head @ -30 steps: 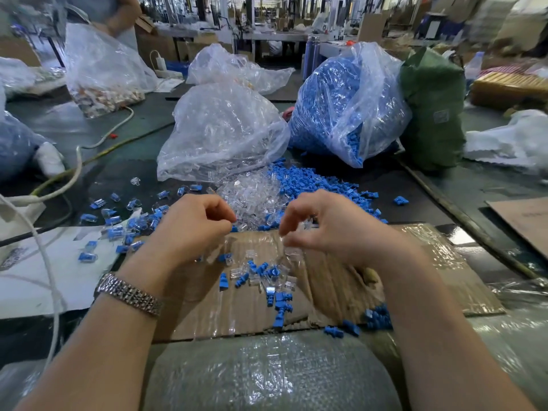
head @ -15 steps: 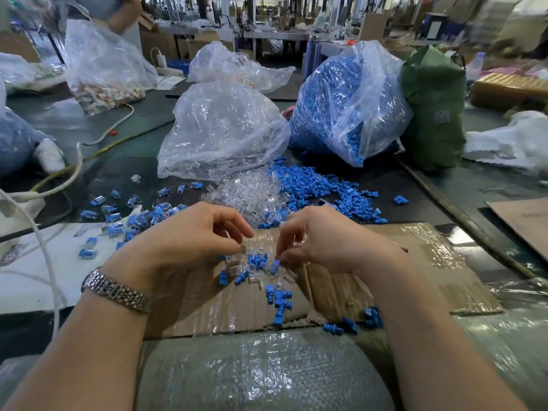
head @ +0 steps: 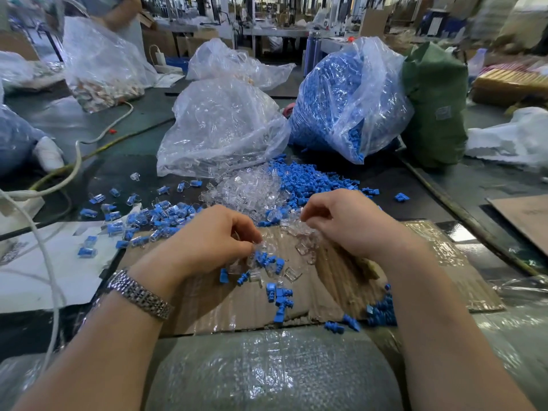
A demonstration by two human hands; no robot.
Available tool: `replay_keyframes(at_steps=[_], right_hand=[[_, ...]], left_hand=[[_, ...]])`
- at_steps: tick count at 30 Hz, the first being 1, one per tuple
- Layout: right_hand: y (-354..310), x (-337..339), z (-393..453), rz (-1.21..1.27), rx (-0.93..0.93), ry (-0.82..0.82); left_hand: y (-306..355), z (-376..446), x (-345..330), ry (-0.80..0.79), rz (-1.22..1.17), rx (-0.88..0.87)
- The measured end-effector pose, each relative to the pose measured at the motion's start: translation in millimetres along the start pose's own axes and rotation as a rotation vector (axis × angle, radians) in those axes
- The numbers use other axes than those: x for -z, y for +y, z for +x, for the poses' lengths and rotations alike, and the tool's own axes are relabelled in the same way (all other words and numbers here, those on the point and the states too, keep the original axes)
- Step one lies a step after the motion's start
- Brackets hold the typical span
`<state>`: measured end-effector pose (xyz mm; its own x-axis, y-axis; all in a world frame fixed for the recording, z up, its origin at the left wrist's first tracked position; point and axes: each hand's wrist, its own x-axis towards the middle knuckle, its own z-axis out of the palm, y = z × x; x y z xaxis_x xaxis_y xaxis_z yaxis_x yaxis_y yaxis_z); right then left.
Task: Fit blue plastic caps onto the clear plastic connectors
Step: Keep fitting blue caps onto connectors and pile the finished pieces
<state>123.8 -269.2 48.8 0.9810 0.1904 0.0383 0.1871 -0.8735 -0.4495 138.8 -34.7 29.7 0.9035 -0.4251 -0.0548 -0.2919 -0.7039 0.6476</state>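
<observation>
Here I note both hands over the cardboard sheet [head: 296,301]: left hand [head: 213,235] and right hand [head: 347,223] each pinching clear connectors [head: 302,247], loose blue caps [head: 278,295] at 6 o'clock.

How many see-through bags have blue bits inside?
1: the blue-filled bag stands behind the loose blue caps, beside the green bag. A bluish bag at the far left is unclear.

Bags [head: 222,129] block beyond; bare cardboard [head: 207,307] lies free near.
</observation>
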Motion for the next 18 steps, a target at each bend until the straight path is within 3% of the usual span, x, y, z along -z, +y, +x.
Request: replay_keyframes(at_steps=[6, 12, 18], right_hand=[[-11.5, -1.0, -4.2, 0.102, 0.12, -0.113], [-26.9, -16.5, -3.0, 0.029, 0.192, -0.243], [-25.2, -17.6, -1.9, -0.062, 0.17, -0.22]], left_hand=[[2.8, 0.3, 3.3, 0.076, -0.04, -0.039], [0.5, -0.4, 6.8, 0.096, -0.118, -0.039], [-1.0, 0.8, 8.3, 0.092, -0.287, -0.018]])
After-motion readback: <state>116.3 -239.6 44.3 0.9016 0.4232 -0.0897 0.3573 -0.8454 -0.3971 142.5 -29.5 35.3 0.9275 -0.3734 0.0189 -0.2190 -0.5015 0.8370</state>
